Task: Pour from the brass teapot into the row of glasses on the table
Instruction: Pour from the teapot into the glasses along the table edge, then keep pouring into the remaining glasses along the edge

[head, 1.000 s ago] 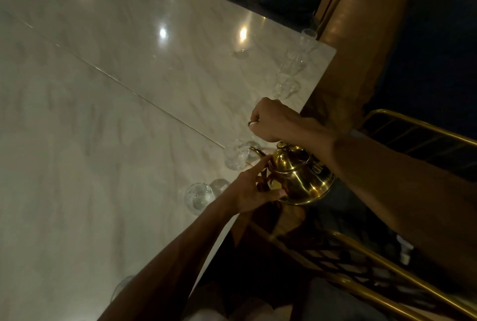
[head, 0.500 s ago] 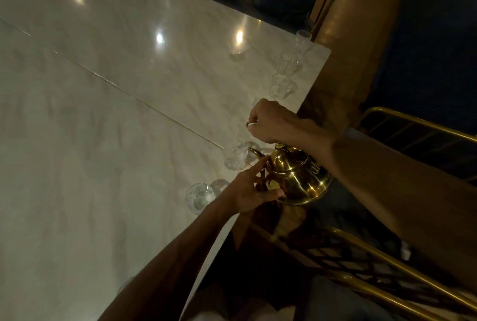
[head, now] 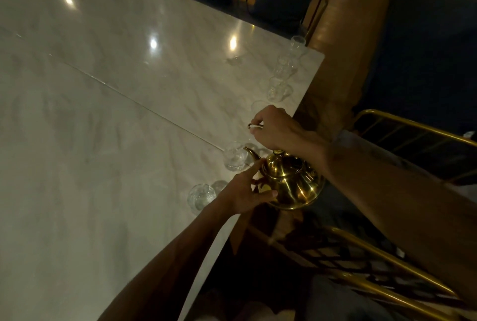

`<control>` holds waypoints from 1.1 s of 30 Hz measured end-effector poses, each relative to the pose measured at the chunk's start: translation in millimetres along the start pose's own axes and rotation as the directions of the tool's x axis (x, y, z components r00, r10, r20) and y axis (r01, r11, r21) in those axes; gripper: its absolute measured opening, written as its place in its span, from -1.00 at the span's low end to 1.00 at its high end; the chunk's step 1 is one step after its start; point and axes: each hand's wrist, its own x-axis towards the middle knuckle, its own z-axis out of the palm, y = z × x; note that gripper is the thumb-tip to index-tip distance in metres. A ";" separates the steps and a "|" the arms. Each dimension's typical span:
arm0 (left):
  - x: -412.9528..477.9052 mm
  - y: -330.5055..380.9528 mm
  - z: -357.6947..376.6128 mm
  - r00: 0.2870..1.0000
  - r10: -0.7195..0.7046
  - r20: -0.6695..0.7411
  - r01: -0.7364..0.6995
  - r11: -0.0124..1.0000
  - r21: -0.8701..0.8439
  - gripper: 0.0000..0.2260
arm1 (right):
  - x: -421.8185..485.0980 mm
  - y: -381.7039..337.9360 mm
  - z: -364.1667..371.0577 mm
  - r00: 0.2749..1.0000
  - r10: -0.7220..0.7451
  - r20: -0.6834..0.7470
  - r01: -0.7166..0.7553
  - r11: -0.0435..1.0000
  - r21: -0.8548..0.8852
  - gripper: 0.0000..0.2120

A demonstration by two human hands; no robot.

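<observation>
Up close, the nearest glass (head: 201,196) sits by the bench (head: 103,139) edge. The left hand (head: 241,192) is just beside it, fingers spread flat against the brass teapot (head: 291,183) and forefinger laid along the spout base, same prop as a second ago. The pot hangs off the bench edge, barely shifted, spout tip right at the rim of the second glass (head: 233,158) (whether anything runs, cannot tell in this gloom). Above, the right hand (head: 277,127) keeps its curled grip on the handle. The farther glasses (head: 277,88) line the edge beyond.
</observation>
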 end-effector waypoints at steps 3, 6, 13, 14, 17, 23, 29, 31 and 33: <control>-0.6 -2.6 -2.5 1.000 0.011 -0.006 -0.011 0.999 0.043 -0.26 | -8.3 2.9 0.8 0.999 -0.006 -0.032 0.008 0.998 0.068 -0.77; 1.0 -1.1 -5.5 0.999 0.038 -0.017 -0.036 0.995 0.088 -0.26 | -13.3 9.9 0.9 0.997 -0.008 -0.082 0.018 0.992 0.123 -0.75; 5.5 9.3 -2.9 0.995 0.067 -0.075 -0.054 0.985 0.166 -0.25 | -14.9 24.7 -6.4 0.988 0.023 -0.152 0.011 0.976 0.217 -0.69; 7.3 11.4 -2.6 0.993 0.081 -0.082 -0.064 0.979 0.195 -0.24 | -15.6 26.1 -9.5 0.986 0.030 -0.165 0.008 0.974 0.225 -0.69; 15.2 19.8 -2.4 0.990 0.113 -0.081 -0.089 0.965 0.248 -0.25 | -12.6 33.7 -18.3 0.982 0.031 -0.188 0.016 0.971 0.240 -0.72; 45.7 42.3 2.8 0.990 0.124 -0.068 -0.103 0.962 0.254 -0.26 | 12.1 52.8 -42.1 0.984 0.000 -0.180 0.044 0.970 0.241 -0.70; 94.1 61.5 13.7 0.992 0.085 -0.089 -0.062 0.970 0.235 -0.31 | 47.1 77.6 -67.2 0.989 -0.059 -0.139 0.082 0.982 0.169 -0.71; 112.8 64.7 16.7 0.994 0.066 -0.092 -0.045 0.975 0.220 -0.32 | 61.6 85.2 -72.7 0.989 -0.077 -0.124 0.098 0.981 0.170 -0.72; 128.3 69.0 19.1 0.993 0.059 -0.106 -0.037 0.979 0.198 -0.33 | 76.4 91.5 -77.3 0.990 -0.095 -0.104 0.111 0.982 0.153 -0.72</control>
